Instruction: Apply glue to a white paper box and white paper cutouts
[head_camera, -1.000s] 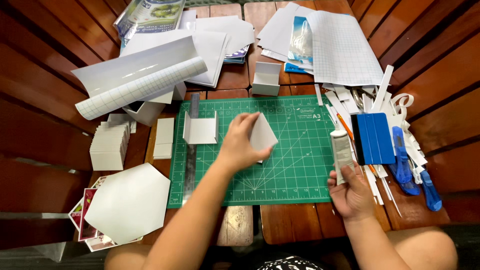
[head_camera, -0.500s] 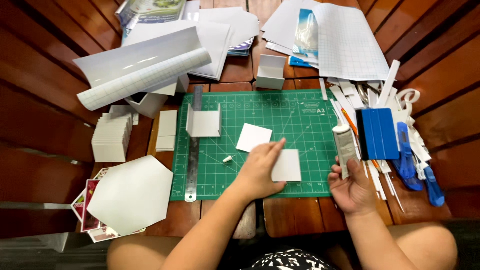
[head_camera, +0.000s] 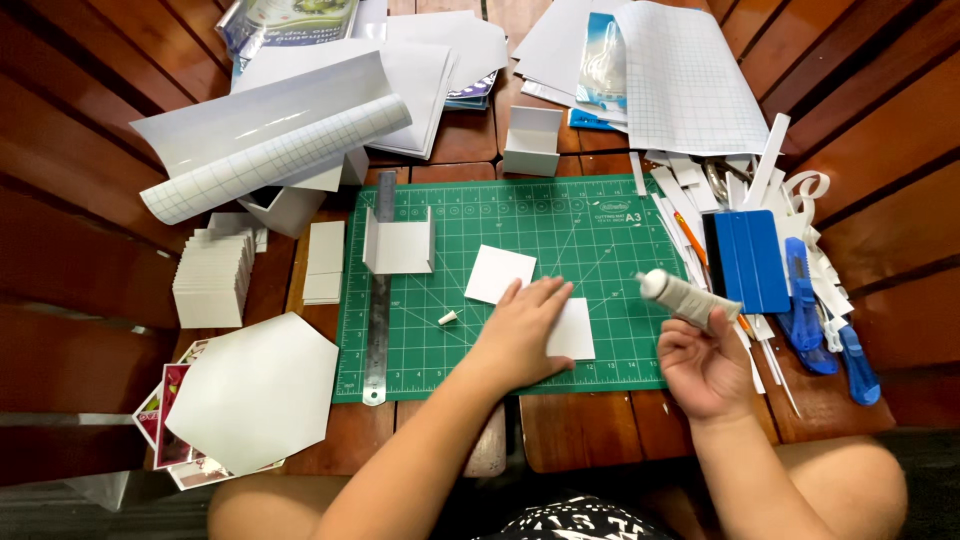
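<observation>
My left hand (head_camera: 522, 332) lies flat on a white square card (head_camera: 573, 330) on the green cutting mat (head_camera: 600, 230), pressing it down. A second white square card (head_camera: 497, 273) lies just above my fingers. My right hand (head_camera: 703, 365) holds a grey glue tube (head_camera: 685, 297) tilted with its nozzle toward the upper left, uncapped. A small white cap (head_camera: 447, 318) lies on the mat left of my left hand. A folded white card corner piece (head_camera: 400, 244) stands at the mat's upper left.
A steel ruler (head_camera: 379, 290) lies along the mat's left edge. Stacks of white squares (head_camera: 212, 279) and a white hexagon sheet (head_camera: 255, 390) lie left. A blue squeegee (head_camera: 750, 262), blue knives (head_camera: 803, 305) and paper strips lie right. A rolled gridded sheet (head_camera: 275, 160) and a small white box (head_camera: 532, 142) lie behind.
My left hand carried a white card from the mat's middle down to its lower right and laid it flat. My right hand tilted the glue tube toward the card.
</observation>
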